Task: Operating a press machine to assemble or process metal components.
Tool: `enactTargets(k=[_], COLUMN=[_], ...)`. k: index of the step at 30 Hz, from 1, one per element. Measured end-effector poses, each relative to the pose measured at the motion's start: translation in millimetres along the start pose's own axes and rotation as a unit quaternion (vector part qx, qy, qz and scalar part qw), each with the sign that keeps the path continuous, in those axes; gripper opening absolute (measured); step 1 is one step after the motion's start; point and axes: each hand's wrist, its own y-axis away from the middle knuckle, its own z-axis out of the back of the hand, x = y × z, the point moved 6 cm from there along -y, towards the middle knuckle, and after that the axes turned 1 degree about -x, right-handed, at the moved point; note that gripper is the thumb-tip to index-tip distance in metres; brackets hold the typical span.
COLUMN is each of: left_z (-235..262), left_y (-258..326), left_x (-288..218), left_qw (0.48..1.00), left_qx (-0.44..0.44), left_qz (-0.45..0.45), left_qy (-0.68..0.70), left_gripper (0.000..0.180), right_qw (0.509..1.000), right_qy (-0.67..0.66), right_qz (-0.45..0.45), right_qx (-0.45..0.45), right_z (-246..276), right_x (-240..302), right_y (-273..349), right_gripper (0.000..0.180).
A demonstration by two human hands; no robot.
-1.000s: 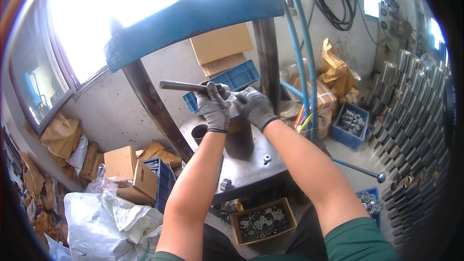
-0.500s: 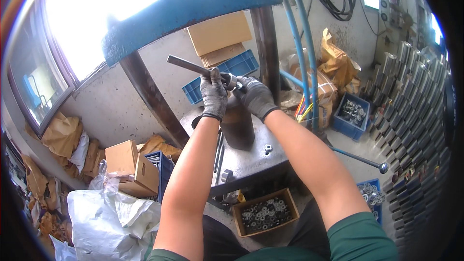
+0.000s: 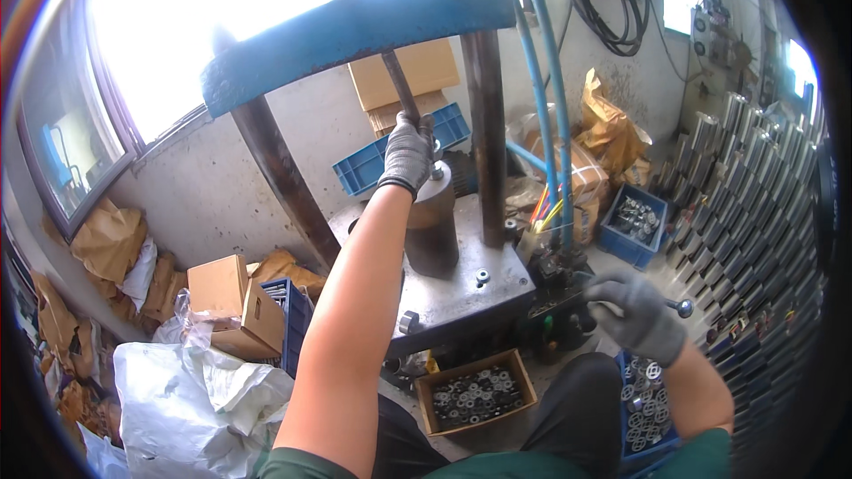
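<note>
My left hand (image 3: 409, 156), in a grey knitted glove, is closed round a dark metal rod (image 3: 399, 84). The rod rises, slightly tilted, toward the blue crossbeam (image 3: 355, 27) of a press. Its lower end is hidden by the hand. Just below stands a dark metal cylinder (image 3: 432, 239) with a small bolt-like piece (image 3: 436, 172) on top, set on the steel press table (image 3: 470, 288). At the right, my gloved right hand (image 3: 641, 312) curls its fingers over a lever with a ball knob (image 3: 682, 308); the hand covers the lever's middle.
A nut (image 3: 408, 322) and a washer (image 3: 483, 276) lie on the press table. Below sits a box of small metal parts (image 3: 475, 397). Blue crates (image 3: 632, 223) and stacked metal tubes (image 3: 754, 222) stand right. Cartons (image 3: 253, 319) and a white sack (image 3: 182, 408) are left.
My right hand has left the rod and come down right to the lever. My left hand has swung the rod from nearly level to steep. The view has shifted slightly.
</note>
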Motion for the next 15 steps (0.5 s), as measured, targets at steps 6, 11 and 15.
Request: enactTargets(k=[6,11,15], left_z=[-5,-2,0], left_y=[-21,-23,-7], left_x=[4,2,-9], left_qw=[0.997,0.992,0.998], left_qx=[0.024,0.027,0.013], left_qz=[0.008,0.019,0.008], left_qy=[-0.074,-0.124,-0.068], left_gripper=[0.028,0.033,0.036], right_qw=[0.953,0.929,0.928], right_qy=[0.273,0.281,0.257], right_qz=[-0.071,-0.141,-0.133], right_qx=[0.109,0.197,0.237], right_z=[64,58,51], right_x=[-44,-66,-74], right_y=[53,50,43], right_gripper=[0.011,0.022,0.029])
